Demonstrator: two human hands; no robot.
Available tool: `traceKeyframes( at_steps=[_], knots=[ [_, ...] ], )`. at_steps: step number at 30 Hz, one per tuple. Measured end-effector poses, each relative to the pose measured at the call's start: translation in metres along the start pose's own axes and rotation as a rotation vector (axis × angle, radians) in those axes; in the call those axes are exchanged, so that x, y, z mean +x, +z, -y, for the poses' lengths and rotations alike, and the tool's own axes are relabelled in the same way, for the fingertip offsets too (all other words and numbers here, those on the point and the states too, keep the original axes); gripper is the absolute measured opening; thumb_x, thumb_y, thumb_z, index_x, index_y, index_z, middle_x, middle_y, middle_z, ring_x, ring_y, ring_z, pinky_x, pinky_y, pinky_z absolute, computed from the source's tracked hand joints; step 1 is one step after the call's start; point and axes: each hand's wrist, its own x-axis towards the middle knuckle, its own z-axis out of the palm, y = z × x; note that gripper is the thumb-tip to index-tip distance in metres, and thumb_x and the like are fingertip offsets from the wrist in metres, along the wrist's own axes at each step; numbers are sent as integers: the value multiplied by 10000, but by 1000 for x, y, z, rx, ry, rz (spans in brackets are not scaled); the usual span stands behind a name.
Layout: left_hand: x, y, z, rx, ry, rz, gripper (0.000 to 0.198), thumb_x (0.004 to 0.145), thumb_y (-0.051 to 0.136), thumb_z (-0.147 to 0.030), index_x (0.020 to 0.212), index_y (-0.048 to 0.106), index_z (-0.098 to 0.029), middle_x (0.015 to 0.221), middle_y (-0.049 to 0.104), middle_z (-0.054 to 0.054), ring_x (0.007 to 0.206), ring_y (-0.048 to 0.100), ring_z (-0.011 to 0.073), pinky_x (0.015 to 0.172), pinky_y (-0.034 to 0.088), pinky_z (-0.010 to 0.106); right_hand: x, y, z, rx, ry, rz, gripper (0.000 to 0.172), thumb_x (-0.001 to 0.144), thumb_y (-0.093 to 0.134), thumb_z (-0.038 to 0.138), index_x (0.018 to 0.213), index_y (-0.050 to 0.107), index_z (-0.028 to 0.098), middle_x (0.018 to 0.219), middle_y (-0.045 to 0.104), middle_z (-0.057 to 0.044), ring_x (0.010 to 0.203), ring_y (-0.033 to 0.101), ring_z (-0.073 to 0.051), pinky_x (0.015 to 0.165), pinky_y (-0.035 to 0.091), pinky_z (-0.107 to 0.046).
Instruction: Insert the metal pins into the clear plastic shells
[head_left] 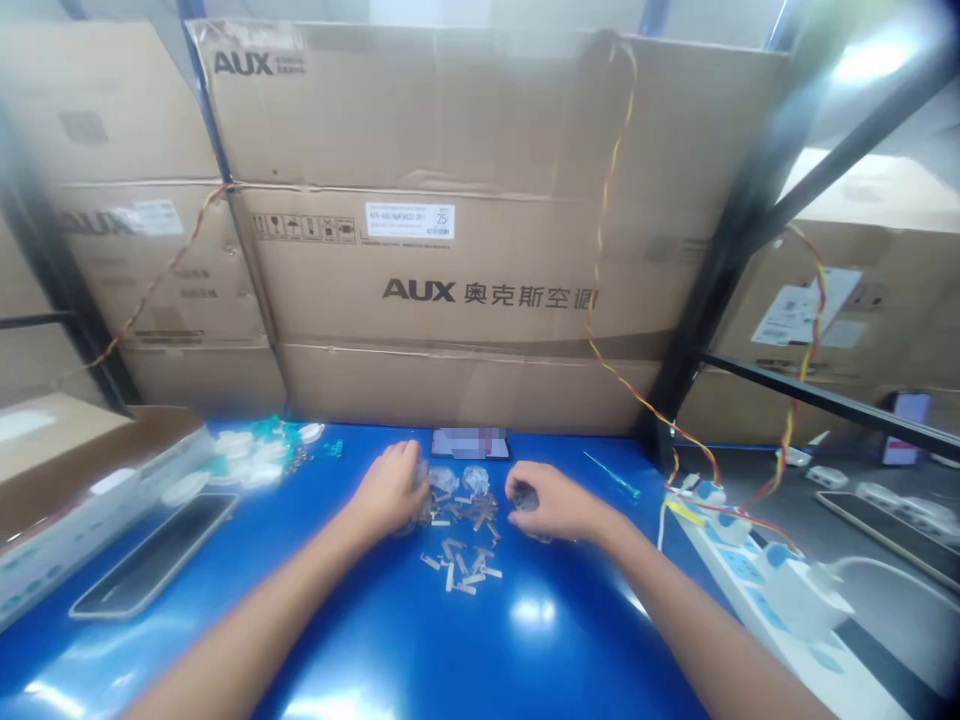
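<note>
the right hand (555,503) clenches its fingers (519,482) on a small clear packet (527,501); the left hand (388,490) curls, its hold unclear. light, slippery metal strips (457,566) lie just below the fingers, best pinched by their edges.

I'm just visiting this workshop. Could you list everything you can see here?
blue workbench: one, bright blue, beneath the person
small metal pieces: many, silver, loose mid-bench
clear plastic bags: at least two, transparent, between the hands
phone: one, black, far bench edge
dark slab device: one, black, bench left
white round parts: several, white, far left
thin blue tool: one, blue, bench right
power strip: one, white, right edge
twisted wires: several, red and yellow, draped over boxes
cardboard boxes: several, brown, stacked behind
shelf frame: one, black, around the boxes
left hand: one, bare, left of the metal pieces
right hand: one, bare, right of them
</note>
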Motion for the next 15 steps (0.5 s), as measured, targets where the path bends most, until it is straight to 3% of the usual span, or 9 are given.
traceKeyframes(
  at_steps=[4, 6, 10, 15],
  knots=[
    [0, -2, 0, 33, -52, 17, 261, 881, 437, -347, 1012, 537, -145, 968, 605, 148, 941, 571, 284, 803, 434, 374, 3, 11, 5, 4, -53, -116, 61, 752, 621, 212, 809, 612, 191, 850, 624, -22, 808, 558, -164, 733, 407, -263],
    [-1, -4, -1, -3, -4, 11, 336, 887, 438, -412, 1077, 538, -154, 1039, 600, 150, 998, 561, 285, 845, 430, 379, 4, 17, 9, 4, -78, -135, 40, 777, 609, 211, 812, 615, 193, 833, 617, -21, 800, 555, -160, 728, 404, -259],
    [-3, -3, -1, -58, 156, 45, 520, 810, 529, -561, 1186, 523, -202, 1246, 527, 142, 1174, 477, 306, 970, 383, 403, 4, 27, 17, -2, -101, -114, 65, 782, 640, 237, 827, 616, 199, 802, 594, -12, 773, 538, -155, 682, 391, -245],
    [-3, 1, 4, -10, 106, 73, 468, 803, 558, -501, 1152, 535, -191, 1200, 538, 144, 1163, 479, 307, 961, 388, 410, 3, 31, 19, -1, -94, -54, 26, 792, 619, 190, 814, 622, 204, 809, 579, -8, 763, 527, -145, 662, 376, -232]
  ],
)
